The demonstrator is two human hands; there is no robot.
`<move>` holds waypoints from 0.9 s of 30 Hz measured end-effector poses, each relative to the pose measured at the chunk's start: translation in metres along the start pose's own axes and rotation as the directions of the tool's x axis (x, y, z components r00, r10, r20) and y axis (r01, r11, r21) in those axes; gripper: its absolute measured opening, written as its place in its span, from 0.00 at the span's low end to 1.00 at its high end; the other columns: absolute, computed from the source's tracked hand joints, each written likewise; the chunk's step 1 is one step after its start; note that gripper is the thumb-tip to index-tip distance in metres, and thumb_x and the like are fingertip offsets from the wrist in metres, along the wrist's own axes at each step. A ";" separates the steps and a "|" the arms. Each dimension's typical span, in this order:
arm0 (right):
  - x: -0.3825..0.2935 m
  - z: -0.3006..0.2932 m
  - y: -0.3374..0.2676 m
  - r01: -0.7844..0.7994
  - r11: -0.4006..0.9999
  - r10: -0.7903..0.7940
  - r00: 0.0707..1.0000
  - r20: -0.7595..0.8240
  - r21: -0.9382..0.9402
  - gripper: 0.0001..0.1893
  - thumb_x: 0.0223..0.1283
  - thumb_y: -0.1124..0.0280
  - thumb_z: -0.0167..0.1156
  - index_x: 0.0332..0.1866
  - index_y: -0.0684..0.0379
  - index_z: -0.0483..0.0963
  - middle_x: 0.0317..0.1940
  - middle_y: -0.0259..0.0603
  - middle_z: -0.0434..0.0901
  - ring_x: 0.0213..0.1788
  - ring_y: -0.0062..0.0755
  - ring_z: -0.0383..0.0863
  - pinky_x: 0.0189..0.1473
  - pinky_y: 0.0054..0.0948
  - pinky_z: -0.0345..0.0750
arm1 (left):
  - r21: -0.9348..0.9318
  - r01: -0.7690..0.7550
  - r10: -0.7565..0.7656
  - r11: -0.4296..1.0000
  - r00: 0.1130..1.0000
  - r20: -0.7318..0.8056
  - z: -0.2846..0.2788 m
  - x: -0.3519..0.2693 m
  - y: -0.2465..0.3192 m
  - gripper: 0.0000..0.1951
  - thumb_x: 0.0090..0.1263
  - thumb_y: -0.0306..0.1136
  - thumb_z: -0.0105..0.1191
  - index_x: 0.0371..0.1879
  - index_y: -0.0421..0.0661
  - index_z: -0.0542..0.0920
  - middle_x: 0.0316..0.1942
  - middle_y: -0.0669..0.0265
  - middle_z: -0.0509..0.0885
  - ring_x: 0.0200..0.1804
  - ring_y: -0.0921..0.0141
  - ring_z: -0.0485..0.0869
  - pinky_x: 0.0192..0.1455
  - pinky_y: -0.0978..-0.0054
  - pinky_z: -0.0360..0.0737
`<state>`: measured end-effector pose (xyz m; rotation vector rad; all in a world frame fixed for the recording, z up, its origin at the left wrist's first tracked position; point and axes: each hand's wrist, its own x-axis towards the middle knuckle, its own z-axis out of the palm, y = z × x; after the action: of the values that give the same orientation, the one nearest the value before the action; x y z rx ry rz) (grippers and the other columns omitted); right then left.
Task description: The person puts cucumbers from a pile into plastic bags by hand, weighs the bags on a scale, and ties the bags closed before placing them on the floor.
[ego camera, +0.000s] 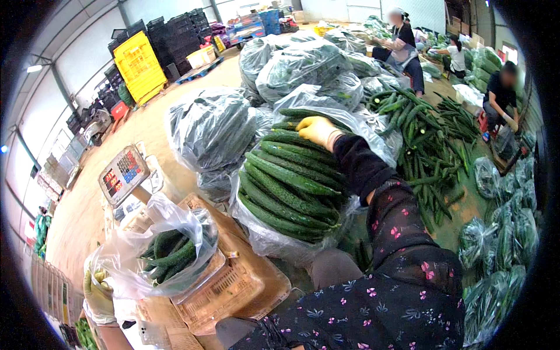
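Observation:
My left hand [99, 293], in a pale glove, grips the rim of a clear plastic bag [131, 258]. Several cucumbers [173, 258] lie inside that bag, which rests over an upturned brown plastic crate [236, 284] beside a scale. My right hand [317, 131], also gloved, reaches across to a large stack of long green cucumbers [288, 183]. Its fingers curl down among the upper cucumbers; whether they grip one is not clear. An open plastic sack [258, 240] surrounds the lower part of the stack.
A scale display [124, 175] stands at left. Full plastic sacks [214, 131] crowd behind the stack. Loose cucumbers [415, 135] cover the floor at right, near bagged cucumbers [503, 236]. Co-workers [400, 48] sit farther back. A phone [151, 334] lies low at left.

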<state>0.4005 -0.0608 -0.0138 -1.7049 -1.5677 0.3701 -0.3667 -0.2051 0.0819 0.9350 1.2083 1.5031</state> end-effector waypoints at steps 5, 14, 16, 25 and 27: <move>0.059 -0.007 0.032 -0.203 0.913 0.157 0.975 -0.155 -0.353 0.18 0.52 0.65 0.61 0.50 0.56 0.80 0.47 0.44 0.84 0.52 0.42 0.82 0.55 0.35 0.76 | 0.042 -0.075 0.079 0.996 0.992 -0.100 0.019 -0.023 0.007 0.20 0.69 0.48 0.56 0.48 0.44 0.79 0.30 0.69 0.82 0.22 0.78 0.78 0.22 0.81 0.75; 0.097 0.026 0.011 -0.083 0.813 0.109 0.994 0.011 -0.576 0.24 0.55 0.68 0.59 0.60 0.49 0.74 0.61 0.47 0.75 0.66 0.47 0.71 0.63 0.40 0.71 | 0.082 -0.058 0.073 0.995 0.979 -0.192 -0.009 -0.033 0.000 0.26 0.67 0.48 0.57 0.60 0.50 0.75 0.31 0.71 0.82 0.22 0.80 0.78 0.22 0.82 0.76; 0.099 0.014 0.010 -0.056 0.787 0.113 0.992 0.054 -0.614 0.24 0.53 0.67 0.61 0.58 0.49 0.76 0.59 0.48 0.76 0.63 0.48 0.73 0.62 0.40 0.72 | 0.066 -0.047 0.058 0.997 0.981 -0.183 0.007 -0.035 0.001 0.26 0.67 0.48 0.57 0.62 0.51 0.74 0.32 0.72 0.81 0.22 0.81 0.77 0.23 0.84 0.76; 0.035 -0.099 0.002 0.152 0.920 -0.224 0.960 -0.168 -0.361 0.30 0.44 0.67 0.71 0.57 0.62 0.76 0.49 0.49 0.80 0.55 0.41 0.79 0.58 0.29 0.73 | 0.088 -0.122 0.136 0.989 0.977 -0.165 0.009 -0.041 -0.006 0.26 0.65 0.48 0.58 0.61 0.49 0.76 0.31 0.70 0.79 0.22 0.78 0.76 0.24 0.83 0.76; 0.008 -0.125 -0.014 0.138 0.974 -0.181 0.951 -0.251 -0.179 0.32 0.45 0.68 0.72 0.59 0.65 0.74 0.55 0.50 0.79 0.58 0.40 0.78 0.62 0.30 0.71 | 0.098 -0.134 0.149 0.986 0.976 -0.157 0.006 -0.039 -0.011 0.26 0.65 0.48 0.59 0.60 0.48 0.76 0.31 0.70 0.79 0.22 0.78 0.76 0.23 0.83 0.76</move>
<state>0.4765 -0.0971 0.0804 -1.6527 -1.5533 -0.0685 -0.3496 -0.2407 0.0726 0.9881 1.3580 1.6784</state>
